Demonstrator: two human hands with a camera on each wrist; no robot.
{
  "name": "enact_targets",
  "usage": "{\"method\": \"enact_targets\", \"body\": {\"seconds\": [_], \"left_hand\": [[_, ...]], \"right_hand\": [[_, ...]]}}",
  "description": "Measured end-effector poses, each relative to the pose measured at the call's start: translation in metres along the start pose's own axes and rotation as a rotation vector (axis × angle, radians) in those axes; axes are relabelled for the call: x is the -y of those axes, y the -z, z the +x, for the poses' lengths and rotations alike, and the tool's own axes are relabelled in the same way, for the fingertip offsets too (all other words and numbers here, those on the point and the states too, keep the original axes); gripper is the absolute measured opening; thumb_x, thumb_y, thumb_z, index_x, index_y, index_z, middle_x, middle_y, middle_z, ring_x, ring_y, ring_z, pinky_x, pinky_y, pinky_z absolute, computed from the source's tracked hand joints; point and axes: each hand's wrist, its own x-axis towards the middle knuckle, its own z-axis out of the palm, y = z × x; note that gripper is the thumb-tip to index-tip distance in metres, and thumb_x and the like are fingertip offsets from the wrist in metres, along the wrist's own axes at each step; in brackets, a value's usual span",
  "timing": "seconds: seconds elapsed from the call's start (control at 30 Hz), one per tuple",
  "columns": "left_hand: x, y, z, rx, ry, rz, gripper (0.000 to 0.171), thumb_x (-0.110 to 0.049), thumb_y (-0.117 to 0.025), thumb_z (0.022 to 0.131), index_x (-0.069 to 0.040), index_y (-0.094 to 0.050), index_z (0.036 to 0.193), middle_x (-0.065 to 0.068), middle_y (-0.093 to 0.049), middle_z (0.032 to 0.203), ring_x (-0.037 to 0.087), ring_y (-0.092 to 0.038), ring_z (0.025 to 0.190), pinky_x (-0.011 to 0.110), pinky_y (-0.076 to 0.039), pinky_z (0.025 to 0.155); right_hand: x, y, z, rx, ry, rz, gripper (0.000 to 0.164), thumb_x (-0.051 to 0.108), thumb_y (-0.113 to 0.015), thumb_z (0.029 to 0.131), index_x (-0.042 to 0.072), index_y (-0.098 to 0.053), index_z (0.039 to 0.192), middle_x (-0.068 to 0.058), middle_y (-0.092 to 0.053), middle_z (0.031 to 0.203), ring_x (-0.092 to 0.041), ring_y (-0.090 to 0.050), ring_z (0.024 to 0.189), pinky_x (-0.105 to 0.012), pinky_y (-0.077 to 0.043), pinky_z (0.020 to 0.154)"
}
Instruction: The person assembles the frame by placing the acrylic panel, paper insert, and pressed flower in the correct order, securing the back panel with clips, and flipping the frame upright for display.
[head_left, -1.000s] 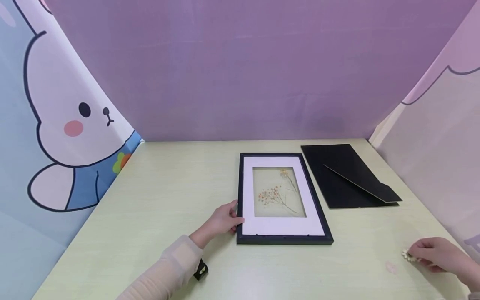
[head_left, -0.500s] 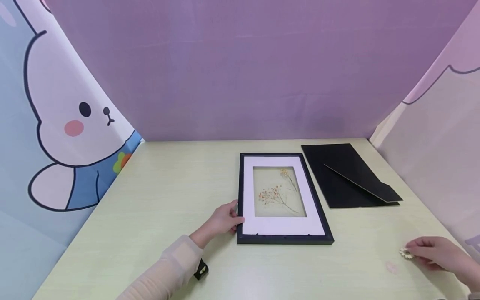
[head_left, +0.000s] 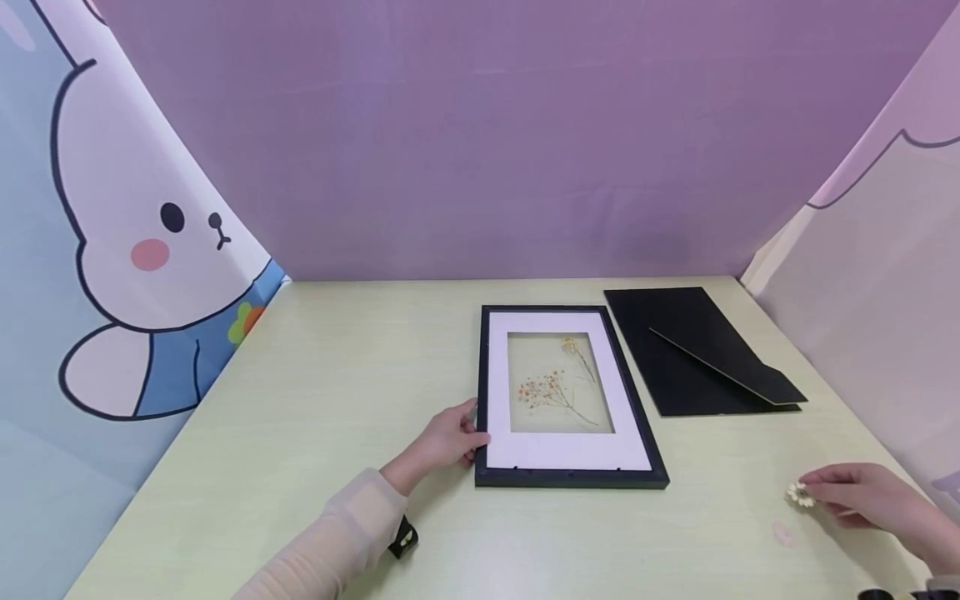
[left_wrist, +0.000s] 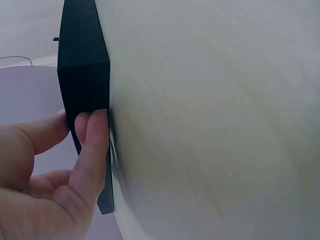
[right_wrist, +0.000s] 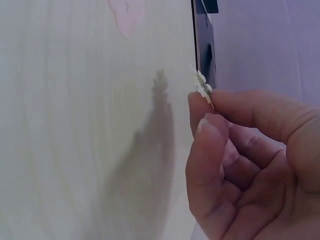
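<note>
Flower (head_left: 800, 495) pinched between fingers (right_wrist: 250, 107) of right hand (head_left: 862, 500) above desk (head_left: 360, 367), shifted slightly toward black picture frame (head_left: 570, 478) since a second ago, yet well apart from it; frame gripped at left edge by fingers of left hand (head_left: 445, 438), hence presumably steadied, with carrying apparently under way.

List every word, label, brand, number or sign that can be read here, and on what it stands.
There are none: no readable text stands on the black rectangular picture frame, the thin black board or the pale wood-grained tabletop.
The pale blue printed fabric shows a cartoon rabbit, no lettering.
The small black object beside the cream sleeve is too small to judge.
</note>
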Motion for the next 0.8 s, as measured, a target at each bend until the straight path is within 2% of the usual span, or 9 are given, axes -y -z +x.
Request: {"method": "enact_targets", "body": {"seconds": [0.17, 0.4, 0.7, 0.8], "left_hand": [[-0.002, 0.001, -0.001, 0.001, -0.001, -0.001, 0.067, -0.008, -0.063, 0.087, 0.001, -0.027, 0.143, 0.009, -0.051, 0.079, 0.018, -0.055, 0.061, 0.030, -0.052, 0.054], [-0.002, 0.001, -0.001, 0.004, -0.001, -0.004, 0.066, -0.008, -0.063, 0.087, 0.001, -0.028, 0.143, 0.009, -0.051, 0.079, 0.017, -0.055, 0.060, 0.029, -0.052, 0.054], [-0.002, 0.001, 0.000, 0.006, 0.004, -0.009, 0.067, -0.009, -0.064, 0.087, 0.001, -0.028, 0.143, 0.009, -0.050, 0.079, 0.017, -0.055, 0.060, 0.029, -0.052, 0.054], [-0.002, 0.001, 0.000, 0.004, 0.004, -0.014, 0.067, -0.008, -0.064, 0.087, 0.000, -0.028, 0.143, 0.009, -0.050, 0.079, 0.017, -0.055, 0.060, 0.029, -0.052, 0.054]], "right_hand": [[0.001, 0.000, 0.002, 0.007, 0.003, 0.018, 0.018, 0.016, -0.051, 0.094, 0.007, -0.066, 0.093, 0.002, -0.056, 0.075, -0.007, -0.053, 0.067, -0.027, -0.051, 0.062], [0.008, -0.001, 0.009, 0.031, 0.016, 0.035, 0.028, 0.022, -0.051, 0.095, -0.004, -0.062, 0.100, 0.001, -0.056, 0.076, -0.009, -0.054, 0.067, -0.029, -0.052, 0.062], [0.030, -0.005, 0.018, 0.073, 0.122, 0.099, 0.020, 0.016, -0.048, 0.096, 0.003, -0.063, 0.099, 0.001, -0.057, 0.080, -0.010, -0.056, 0.070, -0.028, -0.053, 0.063], [0.037, -0.007, 0.022, 0.069, 0.127, 0.109, 0.017, 0.016, -0.049, 0.096, 0.008, -0.063, 0.097, 0.002, -0.057, 0.080, -0.010, -0.056, 0.070, -0.028, -0.052, 0.064]]}}
